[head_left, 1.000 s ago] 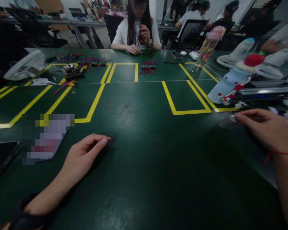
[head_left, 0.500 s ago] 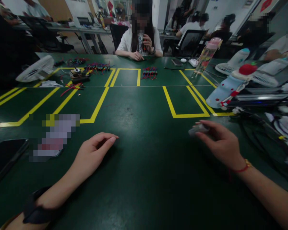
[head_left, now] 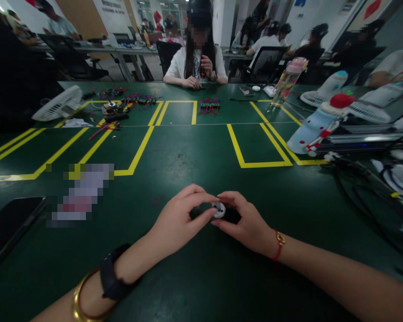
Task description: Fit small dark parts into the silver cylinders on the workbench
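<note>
A dark green table (head_left: 201,147) marked with yellow tape rectangles (head_left: 255,152) is filling most of the frame, running from the bottom edge up to a seated person (head_left: 196,62) who is working at its far side, top centre. In the upper right a pale blue toy-like thing with a red top (head_left: 317,123) is lying tilted beside two white desk fans (head_left: 322,91), and a clear water bottle with a pink cap (head_left: 287,82) is leaning just left of them; another white fan (head_left: 58,105) is lying in the upper left, near bundles of coloured wires (head_left: 137,98) and a further bundle (head_left: 208,106) at top centre. A dark phone (head_left: 6,228) is lying at the lower left edge. In the lower centre the two hands are meeting: the left hand (head_left: 176,221), wearing a black wristband and a gold bangle, and the right hand (head_left: 250,223), wearing a red cord bracelet, are both pinching a small round white disc (head_left: 218,209) between their fingertips. The disc is sitting right between the hands, just above the tabletop, its flat face turned toward the camera; being round, it is showing no long axis, and neither hand is nearer, since both are touching it.
</note>
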The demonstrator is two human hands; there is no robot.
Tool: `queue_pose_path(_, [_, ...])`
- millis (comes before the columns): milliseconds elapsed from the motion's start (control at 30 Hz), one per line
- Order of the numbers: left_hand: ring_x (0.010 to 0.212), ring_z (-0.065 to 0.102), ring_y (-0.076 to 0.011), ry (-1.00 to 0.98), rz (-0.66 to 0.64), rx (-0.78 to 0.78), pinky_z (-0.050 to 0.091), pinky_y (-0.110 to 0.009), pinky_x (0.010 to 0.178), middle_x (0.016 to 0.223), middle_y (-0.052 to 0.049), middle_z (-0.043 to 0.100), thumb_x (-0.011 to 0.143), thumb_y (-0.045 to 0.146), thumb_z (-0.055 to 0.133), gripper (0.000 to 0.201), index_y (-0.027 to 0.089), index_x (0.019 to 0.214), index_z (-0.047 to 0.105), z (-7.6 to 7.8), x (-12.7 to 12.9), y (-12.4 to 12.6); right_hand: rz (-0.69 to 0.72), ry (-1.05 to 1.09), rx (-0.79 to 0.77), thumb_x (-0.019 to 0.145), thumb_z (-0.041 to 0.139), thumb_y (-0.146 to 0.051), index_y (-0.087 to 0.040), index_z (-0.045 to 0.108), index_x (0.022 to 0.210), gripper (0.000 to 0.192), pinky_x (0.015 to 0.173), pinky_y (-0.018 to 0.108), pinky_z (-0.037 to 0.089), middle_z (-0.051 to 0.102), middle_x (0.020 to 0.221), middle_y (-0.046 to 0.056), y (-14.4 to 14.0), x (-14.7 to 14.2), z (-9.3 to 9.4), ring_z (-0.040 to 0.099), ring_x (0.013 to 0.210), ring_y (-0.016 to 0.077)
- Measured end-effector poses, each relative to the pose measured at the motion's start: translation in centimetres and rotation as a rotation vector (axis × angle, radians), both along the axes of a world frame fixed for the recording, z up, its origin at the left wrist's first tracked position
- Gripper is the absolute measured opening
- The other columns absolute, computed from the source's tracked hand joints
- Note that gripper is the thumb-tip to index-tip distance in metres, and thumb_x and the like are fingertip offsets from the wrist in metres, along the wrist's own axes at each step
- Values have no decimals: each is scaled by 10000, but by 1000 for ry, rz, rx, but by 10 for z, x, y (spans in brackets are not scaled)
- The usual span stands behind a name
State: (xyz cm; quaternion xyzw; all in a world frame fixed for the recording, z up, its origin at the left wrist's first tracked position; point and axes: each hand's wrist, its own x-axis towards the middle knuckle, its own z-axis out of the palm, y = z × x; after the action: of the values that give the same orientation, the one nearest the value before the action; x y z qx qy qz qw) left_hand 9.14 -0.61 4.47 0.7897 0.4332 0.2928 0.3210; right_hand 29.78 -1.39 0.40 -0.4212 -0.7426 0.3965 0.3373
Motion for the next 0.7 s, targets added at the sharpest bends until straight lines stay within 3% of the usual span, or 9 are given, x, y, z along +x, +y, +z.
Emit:
queue_pose_path(100, [895, 593, -175, -29, -18, 1, 494, -299, 770, 960, -33, 606, 905, 244, 586, 161, 273, 974, 729, 4, 6, 1, 11, -34, 0, 784, 683, -344, -223, 514, 1151, 422, 826, 297, 546, 628, 1079, 41, 1, -1, 4, 630, 944, 126])
queue_pose_path(233, [879, 580, -169, -70, 77, -26, 476, -288, 751, 930, -21, 585, 906, 283, 599, 141, 283, 963, 728, 1, -4, -1, 23, -103, 58, 793, 668, -360, -233, 548, 1159, 405, 838, 308, 523, 631, 1086, 32, 2, 0, 8, 610, 951, 130])
queue_pose_path(500, [864, 553, -198, 171, 69, -1, 431, -331, 760, 882, -17, 592, 854, 287, 666, 101, 291, 894, 758, -35, -11, -1, 8, -148, 161, 754, 663, -249, -237, 552, 1126, 389, 844, 329, 520, 626, 1075, 41, 1, -1, 9, 606, 962, 154])
queue_pose_path(600, [863, 566, -198, 176, 62, -15, 434, -329, 755, 900, -13, 611, 849, 295, 671, 139, 320, 957, 754, -35, -10, -1, -86, -166, 193, 775, 660, -294, -240, 551, 1135, 379, 839, 334, 530, 632, 1082, 48, 9, 17, 13, 620, 958, 161])
queue_pose_path(700, [855, 591, -179, 142, 77, -52, 470, -295, 731, 975, -20, 619, 887, 332, 616, 249, 317, 1122, 696, -27, -23, -2, -339, -262, 228, 775, 671, -374, -216, 552, 1160, 433, 823, 334, 540, 640, 1093, 66, 24, 67, 15, 641, 946, 178])
